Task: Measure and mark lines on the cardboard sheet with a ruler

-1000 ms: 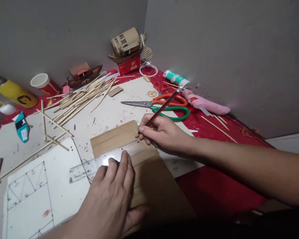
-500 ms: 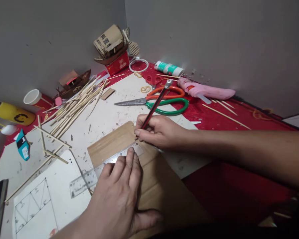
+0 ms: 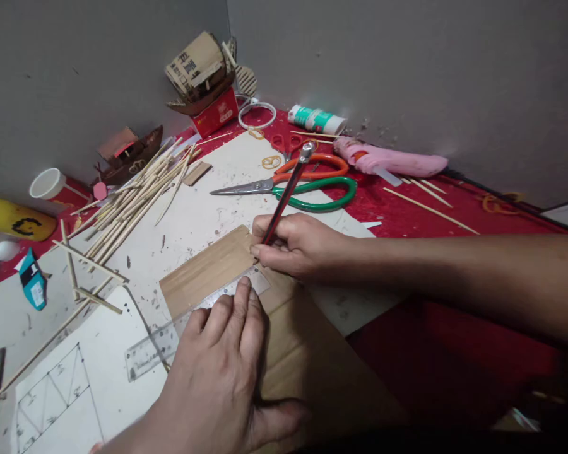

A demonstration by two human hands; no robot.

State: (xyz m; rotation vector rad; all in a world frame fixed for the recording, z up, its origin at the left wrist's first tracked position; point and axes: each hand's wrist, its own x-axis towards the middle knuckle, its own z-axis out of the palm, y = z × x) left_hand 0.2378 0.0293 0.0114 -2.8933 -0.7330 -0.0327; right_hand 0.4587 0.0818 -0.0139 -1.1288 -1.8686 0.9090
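Note:
My left hand (image 3: pixel 222 372) lies flat with fingers stretched out, pressing a clear plastic ruler (image 3: pixel 151 347) onto a brown cardboard sheet (image 3: pixel 307 359). My right hand (image 3: pixel 298 246) is closed in a pinch on a red and black pencil (image 3: pixel 286 192). The pencil tip rests on the cardboard at the ruler's upper right end. The pencil leans back toward the scissors. Part of the ruler is hidden under my left fingers.
Orange and green scissors (image 3: pixel 312 183), a pink glue gun (image 3: pixel 388 161) and a glue tube (image 3: pixel 315 118) lie behind. A pile of wooden sticks (image 3: pixel 137 189) spreads at the left. A white sheet with a truss drawing (image 3: pixel 57 391) lies near left. Cardboard models (image 3: pixel 203 69) stand in the corner.
The view has shifted, so everything sits lower left. My right hand and the pencil tip have slid a little left along the ruler's edge. My left hand stays pressed on the ruler.

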